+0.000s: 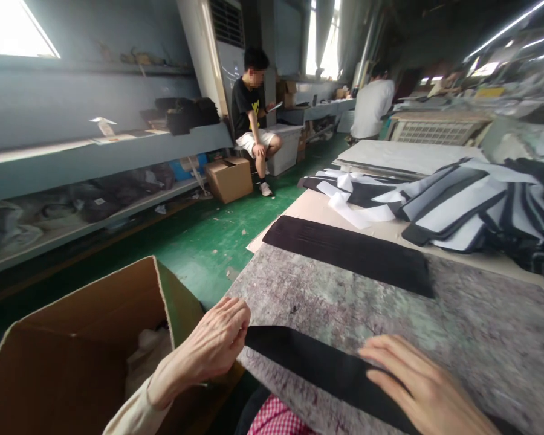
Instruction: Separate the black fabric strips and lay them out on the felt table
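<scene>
A long black strip of sheet material (317, 365) lies along the near edge of the mottled grey work surface (344, 302). My left hand (222, 335) is closed, its fingers pinching the strip's left end at the table edge. Toward the strip's right part, my right hand (417, 380) rests with fingers stretched out and a little apart, over or on the black material; its palm hides the part beneath. Farther back on the same surface lies a second black strip (344, 251), flat and apart from both hands.
An open cardboard box (86, 302) with pale material inside stands at my left. Piled black and white strips (471, 205) lie at the back right, near white paper scraps (358, 208). A seated person (254, 109) is by the shelf (118, 151), beside a closed carton (229, 180).
</scene>
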Demonstrator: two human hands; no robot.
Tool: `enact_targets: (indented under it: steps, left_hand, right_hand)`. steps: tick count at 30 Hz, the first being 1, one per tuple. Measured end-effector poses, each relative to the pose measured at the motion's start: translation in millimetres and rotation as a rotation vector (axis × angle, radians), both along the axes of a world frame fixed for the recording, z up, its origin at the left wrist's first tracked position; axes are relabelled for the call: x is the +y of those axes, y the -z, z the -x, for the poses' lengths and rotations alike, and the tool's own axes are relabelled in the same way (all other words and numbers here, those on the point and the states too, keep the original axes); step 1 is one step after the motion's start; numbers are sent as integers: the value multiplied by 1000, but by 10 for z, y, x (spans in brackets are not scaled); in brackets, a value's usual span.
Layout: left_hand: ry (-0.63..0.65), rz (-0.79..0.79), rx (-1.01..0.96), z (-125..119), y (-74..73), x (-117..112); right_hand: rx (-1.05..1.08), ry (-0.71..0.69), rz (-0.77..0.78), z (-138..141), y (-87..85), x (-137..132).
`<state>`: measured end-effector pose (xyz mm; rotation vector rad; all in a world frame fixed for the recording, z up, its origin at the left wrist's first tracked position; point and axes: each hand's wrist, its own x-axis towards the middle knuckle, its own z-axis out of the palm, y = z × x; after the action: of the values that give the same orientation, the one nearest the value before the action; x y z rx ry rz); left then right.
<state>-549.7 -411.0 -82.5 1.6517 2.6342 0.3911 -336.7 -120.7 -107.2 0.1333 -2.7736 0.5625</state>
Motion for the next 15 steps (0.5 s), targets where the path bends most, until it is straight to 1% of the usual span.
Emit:
enact_targets:
  steps: [1, 2, 4, 7, 9, 12, 15]
  left_hand:
    - [-13, -19, -15, -11, 5, -18]
    - [-34, -27, -22, -13, 21, -30]
    - [-64, -31, -35, -8, 68, -36]
    - [-68, -80, -98, -56, 103, -7]
    - [-64, -151, -149, -131, 85, 9]
    - [-64, -302, -182, -212, 67, -18]
    - [-75, -413, -139, -177, 151, -73]
  right_hand:
    - [-30, -80, 16, 165, -57, -111]
    - [-67, -128, 34, 322, -99, -215]
    - [-148, -193, 75, 597, -147, -402]
    - [-215, -267, 175, 891, -166, -655]
    - [-227, -317, 232, 1024, -155, -803]
    - [-272, -372, 245, 1153, -103, -952]
    - [-251, -362, 220, 1195, -45, -999]
